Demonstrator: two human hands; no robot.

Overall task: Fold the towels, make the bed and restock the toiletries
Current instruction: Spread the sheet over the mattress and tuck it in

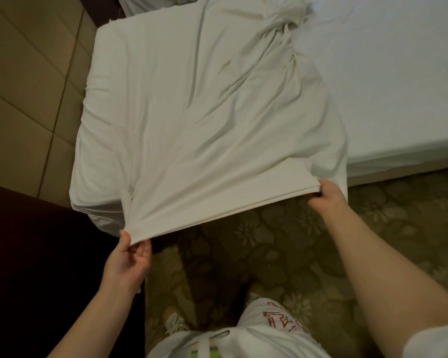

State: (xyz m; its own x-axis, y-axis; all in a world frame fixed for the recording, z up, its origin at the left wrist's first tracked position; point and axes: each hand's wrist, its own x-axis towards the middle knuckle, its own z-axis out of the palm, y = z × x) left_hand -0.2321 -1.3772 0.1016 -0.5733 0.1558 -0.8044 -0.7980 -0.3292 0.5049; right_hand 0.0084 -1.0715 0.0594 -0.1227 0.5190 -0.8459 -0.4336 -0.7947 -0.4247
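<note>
Bed sheet point(204, 125), white and creased, lies spread over the narrow mattress point(101, 120). Its near edge is lifted off the foot of the bed and stretched between both hands. The left hand point(130, 257) pinches the near-left corner between thumb and fingers. The right hand point(326, 195) grips the other end of that edge, with fingers curled under the cloth. The edge between them is taut and shows several stacked layers, so the sheet may be doubled over there, though the soft focus leaves that unsure. Toward the head of the bed, on the right, the cloth is gathered into a twisted bunch, and long wrinkles run from it down to the hands. It sits skewed toward the right of the mattress, leaving a bare strip along the left side. A second bed point(386, 86) with a smooth cover stands just beside it on the right. There is tiled floor point(23, 86) to the left and patterned carpet point(269, 254) underfoot.

The step in hand looks like making the bed, namely spreading the top sheet. The next move likely calls for an even pull or a shake from both corners to draw out the bunch at the far end. The edge would then be squared to the foot of the mattress and lowered, with both hands keeping their hold so that neither corner slips.
</note>
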